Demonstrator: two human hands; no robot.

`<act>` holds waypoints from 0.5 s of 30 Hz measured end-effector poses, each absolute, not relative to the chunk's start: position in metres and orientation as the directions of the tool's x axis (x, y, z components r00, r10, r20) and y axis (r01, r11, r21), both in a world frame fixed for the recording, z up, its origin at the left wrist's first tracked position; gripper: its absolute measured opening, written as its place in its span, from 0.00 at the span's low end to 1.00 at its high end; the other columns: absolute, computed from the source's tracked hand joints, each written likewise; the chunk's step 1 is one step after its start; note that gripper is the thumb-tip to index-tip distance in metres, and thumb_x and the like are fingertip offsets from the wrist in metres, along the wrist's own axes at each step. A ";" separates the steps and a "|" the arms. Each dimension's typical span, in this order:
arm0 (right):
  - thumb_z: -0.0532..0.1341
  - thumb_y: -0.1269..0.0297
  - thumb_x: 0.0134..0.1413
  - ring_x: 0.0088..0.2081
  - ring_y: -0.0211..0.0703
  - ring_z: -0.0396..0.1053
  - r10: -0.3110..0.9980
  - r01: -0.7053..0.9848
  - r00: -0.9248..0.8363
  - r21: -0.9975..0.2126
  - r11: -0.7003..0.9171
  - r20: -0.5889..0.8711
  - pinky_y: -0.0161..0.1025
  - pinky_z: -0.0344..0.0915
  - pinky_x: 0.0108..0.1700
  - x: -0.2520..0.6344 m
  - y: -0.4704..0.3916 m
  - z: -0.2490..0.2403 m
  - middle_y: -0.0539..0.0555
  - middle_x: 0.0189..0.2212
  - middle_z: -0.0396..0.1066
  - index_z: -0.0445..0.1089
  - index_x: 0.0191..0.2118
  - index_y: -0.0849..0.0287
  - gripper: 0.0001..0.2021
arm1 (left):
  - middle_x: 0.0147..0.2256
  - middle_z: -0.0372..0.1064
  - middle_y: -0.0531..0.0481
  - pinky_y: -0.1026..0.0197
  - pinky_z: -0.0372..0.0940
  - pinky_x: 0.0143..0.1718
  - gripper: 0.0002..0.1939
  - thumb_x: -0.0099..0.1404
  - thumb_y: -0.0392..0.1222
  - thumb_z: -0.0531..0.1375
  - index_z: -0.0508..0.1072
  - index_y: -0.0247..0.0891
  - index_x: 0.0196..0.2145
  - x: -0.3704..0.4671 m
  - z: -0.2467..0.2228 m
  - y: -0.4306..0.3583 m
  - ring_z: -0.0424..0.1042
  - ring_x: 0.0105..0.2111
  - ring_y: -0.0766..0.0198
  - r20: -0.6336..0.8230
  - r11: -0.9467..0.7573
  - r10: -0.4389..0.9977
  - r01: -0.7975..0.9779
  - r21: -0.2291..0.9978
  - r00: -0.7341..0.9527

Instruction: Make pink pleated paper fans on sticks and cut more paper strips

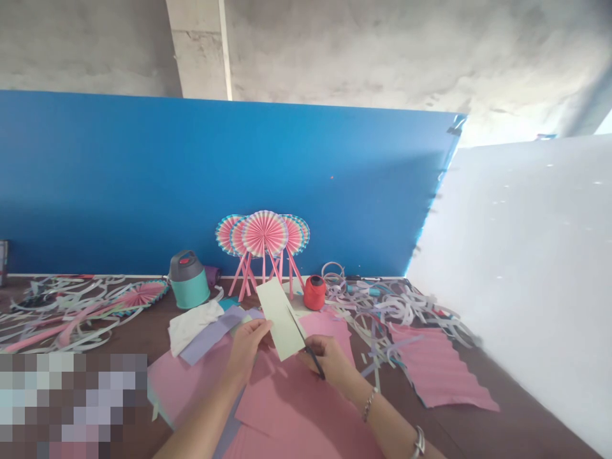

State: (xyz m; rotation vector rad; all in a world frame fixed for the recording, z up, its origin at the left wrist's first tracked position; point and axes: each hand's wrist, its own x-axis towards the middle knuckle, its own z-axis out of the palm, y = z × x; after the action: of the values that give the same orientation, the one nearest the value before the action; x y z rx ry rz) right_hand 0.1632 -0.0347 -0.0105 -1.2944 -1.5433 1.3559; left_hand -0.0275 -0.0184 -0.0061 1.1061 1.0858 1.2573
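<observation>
My left hand [250,343] pinches the left edge of a pale yellow-green paper piece [280,322], which is held up above the table. In my right hand [329,360] are dark-handled scissors [313,357]. Their blade lies along the right side of the pale paper, and my fingers are wrapped round the handles. Whether the blades are parted cannot be made out. Below both hands spread large pink paper sheets [296,408]. Purple paper strips [210,338] and a crumpled white cloth or tissue [194,325] lie to the left.
Pink pleated paper fans [264,234] on sticks stand against the blue partition [143,166]. A teal-and-grey container [189,280] and a red round container [314,293] flank them. Tangled paper strips [401,309] lie right, beside pleated pink paper [442,366]. A white panel [530,268] borders the right.
</observation>
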 end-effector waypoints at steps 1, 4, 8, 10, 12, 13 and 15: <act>0.66 0.56 0.40 0.15 0.32 0.57 0.961 0.233 -0.253 -0.971 -0.049 -0.109 0.31 0.54 0.17 0.163 -0.035 -0.011 0.44 0.15 0.59 0.67 0.26 0.60 0.13 | 0.20 0.69 0.51 0.65 0.57 0.23 0.15 0.56 0.51 0.60 0.73 0.35 0.24 -0.028 -0.006 -0.018 0.67 0.22 0.65 -0.003 0.006 1.000 -0.150 0.989 0.024; 0.66 0.56 0.39 0.15 0.32 0.57 0.963 0.240 -0.244 -0.969 -0.051 -0.111 0.31 0.55 0.17 0.163 -0.034 -0.011 0.44 0.15 0.59 0.67 0.26 0.61 0.13 | 0.20 0.69 0.50 0.65 0.57 0.23 0.16 0.55 0.52 0.60 0.74 0.34 0.24 -0.027 -0.005 -0.018 0.67 0.21 0.65 -0.003 0.007 1.000 -0.153 0.988 0.020; 0.67 0.56 0.38 0.15 0.31 0.57 0.961 0.230 -0.247 -0.971 -0.069 -0.127 0.31 0.55 0.17 0.163 -0.034 -0.010 0.44 0.15 0.59 0.68 0.27 0.61 0.14 | 0.19 0.68 0.51 0.66 0.57 0.22 0.15 0.55 0.51 0.61 0.73 0.34 0.23 -0.027 -0.004 -0.018 0.66 0.20 0.67 -0.008 0.010 1.000 -0.156 0.988 0.015; 0.66 0.56 0.39 0.16 0.31 0.56 0.960 0.224 -0.256 -0.973 -0.059 -0.117 0.31 0.55 0.18 0.163 -0.034 -0.011 0.44 0.15 0.60 0.70 0.30 0.62 0.14 | 0.19 0.68 0.51 0.66 0.57 0.22 0.15 0.55 0.51 0.61 0.73 0.34 0.23 -0.027 -0.004 -0.018 0.65 0.20 0.67 -0.005 0.007 1.000 -0.155 0.988 0.018; 0.66 0.58 0.40 0.17 0.31 0.55 0.960 0.219 -0.264 -0.975 -0.037 -0.096 0.30 0.54 0.19 0.163 -0.034 -0.013 0.44 0.16 0.60 0.71 0.32 0.62 0.14 | 0.19 0.68 0.51 0.66 0.57 0.23 0.16 0.56 0.51 0.60 0.73 0.34 0.23 -0.027 -0.005 -0.018 0.66 0.20 0.67 -0.003 0.006 1.000 -0.148 0.989 0.019; 0.65 0.59 0.40 0.17 0.31 0.55 0.960 0.218 -0.267 -0.975 -0.030 -0.089 0.30 0.53 0.19 0.164 -0.034 -0.014 0.44 0.16 0.60 0.72 0.33 0.62 0.13 | 0.19 0.68 0.51 0.66 0.57 0.23 0.16 0.56 0.51 0.60 0.73 0.34 0.23 -0.027 -0.004 -0.018 0.66 0.20 0.67 -0.006 0.008 1.000 -0.145 0.989 0.017; 0.64 0.62 0.41 0.18 0.31 0.55 0.958 0.214 -0.274 -0.976 -0.024 -0.083 0.30 0.52 0.19 0.164 -0.033 -0.017 0.45 0.17 0.61 0.72 0.33 0.62 0.12 | 0.19 0.68 0.51 0.66 0.57 0.22 0.15 0.55 0.50 0.61 0.73 0.34 0.23 -0.026 -0.003 -0.019 0.66 0.20 0.66 -0.009 0.010 1.000 -0.147 0.989 0.011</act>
State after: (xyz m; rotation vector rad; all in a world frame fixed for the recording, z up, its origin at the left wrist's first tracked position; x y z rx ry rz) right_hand 0.1639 -0.0334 -0.0171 -1.2584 -1.5555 1.3548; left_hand -0.0263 -0.0189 -0.0030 1.0976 1.0972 1.2610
